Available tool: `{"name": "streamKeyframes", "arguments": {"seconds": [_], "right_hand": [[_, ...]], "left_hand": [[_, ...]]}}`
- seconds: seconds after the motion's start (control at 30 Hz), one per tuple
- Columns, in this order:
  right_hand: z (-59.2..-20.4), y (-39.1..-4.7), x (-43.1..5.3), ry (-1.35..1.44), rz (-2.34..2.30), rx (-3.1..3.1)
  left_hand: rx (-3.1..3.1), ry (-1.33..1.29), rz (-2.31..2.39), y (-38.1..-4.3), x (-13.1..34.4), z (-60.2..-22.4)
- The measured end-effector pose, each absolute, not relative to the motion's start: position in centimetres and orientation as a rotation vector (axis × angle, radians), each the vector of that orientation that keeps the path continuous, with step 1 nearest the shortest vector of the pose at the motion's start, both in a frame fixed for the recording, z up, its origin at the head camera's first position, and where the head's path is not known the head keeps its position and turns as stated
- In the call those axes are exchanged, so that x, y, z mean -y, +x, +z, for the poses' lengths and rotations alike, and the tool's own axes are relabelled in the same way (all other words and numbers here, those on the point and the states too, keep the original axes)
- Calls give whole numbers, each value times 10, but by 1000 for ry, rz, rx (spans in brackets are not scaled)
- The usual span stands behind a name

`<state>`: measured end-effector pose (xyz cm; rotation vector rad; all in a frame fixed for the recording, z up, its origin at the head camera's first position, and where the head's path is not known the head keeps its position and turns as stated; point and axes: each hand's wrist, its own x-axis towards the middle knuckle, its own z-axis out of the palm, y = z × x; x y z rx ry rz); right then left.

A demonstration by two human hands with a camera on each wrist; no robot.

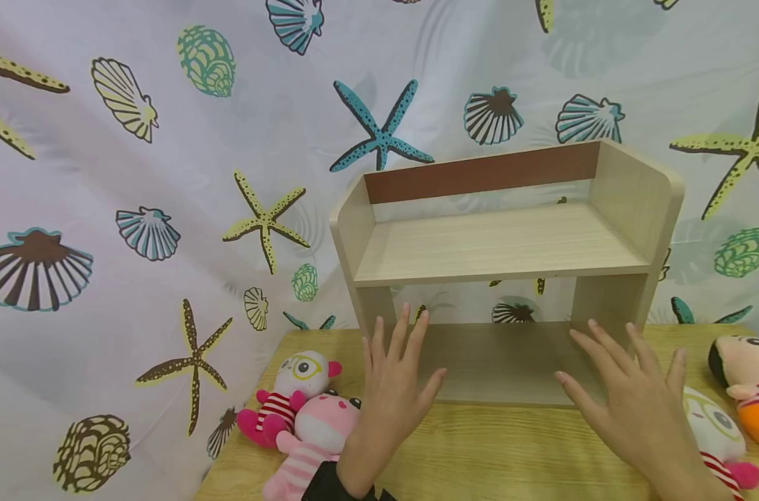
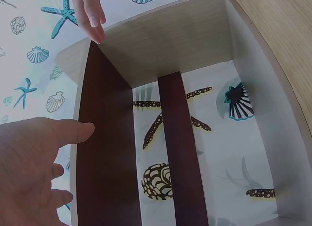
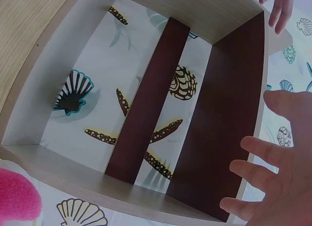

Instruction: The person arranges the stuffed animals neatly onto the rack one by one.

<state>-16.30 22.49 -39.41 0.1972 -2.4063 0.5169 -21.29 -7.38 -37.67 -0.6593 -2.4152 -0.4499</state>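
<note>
Shelf (image 1: 504, 243) stands upright at far centre-right of the table (image 1: 479, 445). Left hand (image 1: 392, 386) and right hand (image 1: 642, 396) are at its near side, fingers straight, spread apart (contact: cannot tell). Two dolls (image 1: 319, 424) lie left, two right; cloth (image 1: 329, 118) hangs behind.

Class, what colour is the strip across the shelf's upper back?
The strip on the shelf is reddish brown, seen best in the head view.
</note>
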Motion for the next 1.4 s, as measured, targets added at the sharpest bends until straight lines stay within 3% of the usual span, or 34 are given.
{"name": "streamKeyframes", "arguments": {"seconds": [0.4, 0.77, 1.4], "right_hand": [[-385, -166, -231, 186, 560, 2221], [-367, -174, -257, -129, 639, 2346], [-360, -201, -271, -116, 670, 2436]], "left_hand": [[2448, -635, -449, -211, 81, -376], [2453, -623, -481, -207, 81, -374], [2431, -539, -518, -203, 107, -383]]}}
